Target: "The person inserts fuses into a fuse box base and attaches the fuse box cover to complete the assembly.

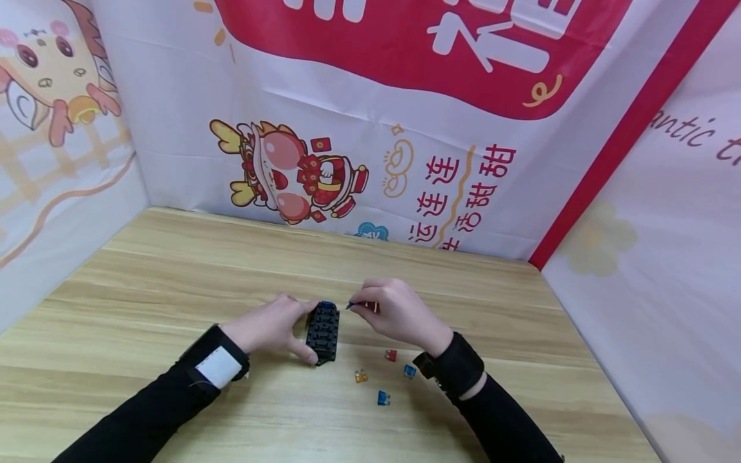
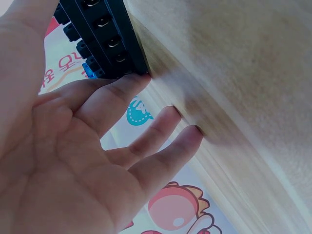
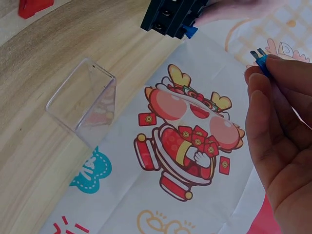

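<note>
A black fuse block with a row of slots stands on the table. My left hand holds it by its ends, thumb at the near end and index finger at the far end. The other fingers spread away from it in the left wrist view. One blue blade fuse sits in the block's far end. Between thumb and fingertips, my right hand pinches another blue blade fuse, its metal prongs pointing outward. That fuse is just right of the block's far end, apart from it.
Loose on the wooden table lie a red fuse, an orange fuse and two blue fuses, near my right wrist. A clear plastic cover shows in the right wrist view. Printed cloth walls border the table.
</note>
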`<state>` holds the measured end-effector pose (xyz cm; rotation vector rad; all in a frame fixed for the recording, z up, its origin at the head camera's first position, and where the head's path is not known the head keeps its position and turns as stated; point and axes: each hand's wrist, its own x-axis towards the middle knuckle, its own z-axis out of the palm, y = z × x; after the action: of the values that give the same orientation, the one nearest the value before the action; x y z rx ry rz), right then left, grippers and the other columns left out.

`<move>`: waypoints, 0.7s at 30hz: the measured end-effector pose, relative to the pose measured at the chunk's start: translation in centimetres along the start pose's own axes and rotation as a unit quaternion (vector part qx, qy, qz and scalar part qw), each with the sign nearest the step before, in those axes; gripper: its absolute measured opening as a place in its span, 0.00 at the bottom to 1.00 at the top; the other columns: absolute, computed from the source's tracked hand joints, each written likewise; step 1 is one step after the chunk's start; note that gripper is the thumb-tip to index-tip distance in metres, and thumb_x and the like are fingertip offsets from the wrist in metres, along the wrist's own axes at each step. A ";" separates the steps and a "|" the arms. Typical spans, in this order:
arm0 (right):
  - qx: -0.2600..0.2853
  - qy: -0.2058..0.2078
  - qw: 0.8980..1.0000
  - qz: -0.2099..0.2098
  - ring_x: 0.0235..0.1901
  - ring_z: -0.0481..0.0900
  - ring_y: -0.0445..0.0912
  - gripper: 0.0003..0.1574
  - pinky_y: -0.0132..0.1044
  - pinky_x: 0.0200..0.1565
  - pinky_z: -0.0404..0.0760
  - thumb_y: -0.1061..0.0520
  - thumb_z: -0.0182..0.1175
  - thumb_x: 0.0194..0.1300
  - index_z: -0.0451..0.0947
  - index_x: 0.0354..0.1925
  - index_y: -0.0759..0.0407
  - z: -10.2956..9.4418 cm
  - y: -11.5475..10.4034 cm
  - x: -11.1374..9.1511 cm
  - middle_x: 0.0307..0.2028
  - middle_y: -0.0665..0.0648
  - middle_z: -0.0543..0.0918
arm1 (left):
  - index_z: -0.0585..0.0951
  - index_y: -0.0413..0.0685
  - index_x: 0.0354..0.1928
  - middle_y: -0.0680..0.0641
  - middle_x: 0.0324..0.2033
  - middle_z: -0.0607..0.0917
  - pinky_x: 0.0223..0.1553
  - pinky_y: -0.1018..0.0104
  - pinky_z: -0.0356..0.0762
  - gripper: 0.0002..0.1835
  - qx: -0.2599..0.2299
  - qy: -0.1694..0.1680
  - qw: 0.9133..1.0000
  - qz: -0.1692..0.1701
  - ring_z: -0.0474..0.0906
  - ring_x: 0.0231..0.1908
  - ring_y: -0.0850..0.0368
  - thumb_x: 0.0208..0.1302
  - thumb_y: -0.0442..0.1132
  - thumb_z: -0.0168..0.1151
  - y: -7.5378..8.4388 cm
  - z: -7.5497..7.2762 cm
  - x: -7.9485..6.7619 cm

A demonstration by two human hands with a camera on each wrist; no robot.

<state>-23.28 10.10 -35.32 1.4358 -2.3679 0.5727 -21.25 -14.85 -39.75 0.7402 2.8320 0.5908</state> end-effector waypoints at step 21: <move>0.003 -0.050 0.998 0.024 0.30 0.75 0.33 0.05 0.20 0.33 0.71 0.60 0.65 0.60 0.85 0.37 0.55 1.1 0.0 2.7 0.30 0.46 0.81 | 0.67 0.43 0.68 0.45 0.55 0.76 0.54 0.54 0.67 0.56 -0.006 0.003 1.000 0.011 0.67 0.53 0.49 0.37 0.66 0.73 -0.1 0.0 0.0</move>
<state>-24.52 7.49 -35.04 1.4441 -2.4862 0.5334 -21.28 -14.90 -39.79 0.7690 2.8265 0.6127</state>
